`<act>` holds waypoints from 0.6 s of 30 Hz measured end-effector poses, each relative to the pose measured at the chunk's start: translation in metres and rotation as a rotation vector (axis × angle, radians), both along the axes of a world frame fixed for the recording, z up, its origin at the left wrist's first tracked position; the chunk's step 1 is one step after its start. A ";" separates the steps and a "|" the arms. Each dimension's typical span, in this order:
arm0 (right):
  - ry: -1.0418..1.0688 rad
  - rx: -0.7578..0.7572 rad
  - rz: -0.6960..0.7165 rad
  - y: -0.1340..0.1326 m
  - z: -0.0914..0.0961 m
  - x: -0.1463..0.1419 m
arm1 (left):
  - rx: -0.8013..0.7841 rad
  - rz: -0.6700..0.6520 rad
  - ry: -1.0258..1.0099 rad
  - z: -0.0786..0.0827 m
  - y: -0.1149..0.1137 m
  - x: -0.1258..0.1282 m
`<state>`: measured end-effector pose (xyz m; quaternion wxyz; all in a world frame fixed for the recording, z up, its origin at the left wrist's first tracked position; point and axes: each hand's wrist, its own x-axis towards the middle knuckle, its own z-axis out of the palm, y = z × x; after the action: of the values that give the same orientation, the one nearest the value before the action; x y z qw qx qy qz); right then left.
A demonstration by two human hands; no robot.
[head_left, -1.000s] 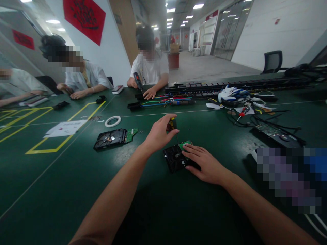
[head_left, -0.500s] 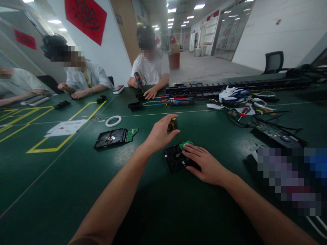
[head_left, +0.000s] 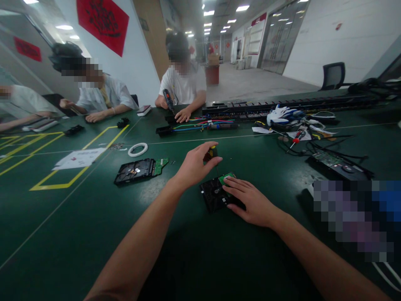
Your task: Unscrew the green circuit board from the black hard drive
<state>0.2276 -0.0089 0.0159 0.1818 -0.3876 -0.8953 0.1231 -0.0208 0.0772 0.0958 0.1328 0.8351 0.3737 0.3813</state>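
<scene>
Left hand: the left hand [head_left: 198,162] is clamped by thumb and fingers on a screwdriver [head_left: 213,151]; the palm and curled fingers conceal part of the handle.
Screwdriver: dark handle with yellow marking; the thin shaft points down to the far edge of the hard drive [head_left: 213,194]. The tip is too small to make out; contact with a screw cannot be confirmed.
Right hand: the right hand [head_left: 246,196] lies on the hard drive, fingers extended, thumb apart from them at the near side. The two hands are apart from each other.
Hard drive: flat on the green table [head_left: 194,255], in front of the person; its right portion is covered by the right hand.
Green circuit board: the circuit board [head_left: 228,177] shows at the drive's far end, partly under the fingertips.
Second drive: the second drive [head_left: 134,171] lies to the left, a green board projecting from its right end; small specks beside it are too small to identify.
White ring: the ring [head_left: 138,149] lies beyond the second drive.
Right side: a third drive unit [head_left: 338,163] lies among cables; the item nearer the person is pixelated and unreadable.
Opposite side: a co-worker [head_left: 184,85] holds a power driver [head_left: 168,99]; the workpiece is partly hidden by a hand.
</scene>
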 end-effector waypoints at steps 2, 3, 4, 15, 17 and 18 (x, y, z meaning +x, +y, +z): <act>-0.001 0.004 0.000 0.000 -0.001 0.000 | 0.049 -0.010 -0.011 0.002 -0.001 0.001; 0.001 0.006 0.000 0.000 -0.001 0.001 | 0.070 -0.009 -0.021 0.002 -0.002 0.002; 0.005 0.007 0.001 0.000 -0.001 0.001 | 0.087 -0.003 -0.034 0.003 -0.002 0.003; 0.052 0.009 -0.001 0.000 -0.001 0.001 | 0.056 -0.053 -0.096 0.005 -0.003 0.003; 0.033 0.002 -0.004 0.000 -0.002 0.001 | 0.046 -0.081 -0.090 0.005 -0.003 0.002; 0.023 -0.001 -0.006 0.000 -0.002 0.001 | 0.044 -0.097 -0.081 0.006 -0.003 0.002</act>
<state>0.2288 -0.0092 0.0142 0.1924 -0.3888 -0.8920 0.1274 -0.0192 0.0746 0.1014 0.1477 0.8388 0.3188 0.4159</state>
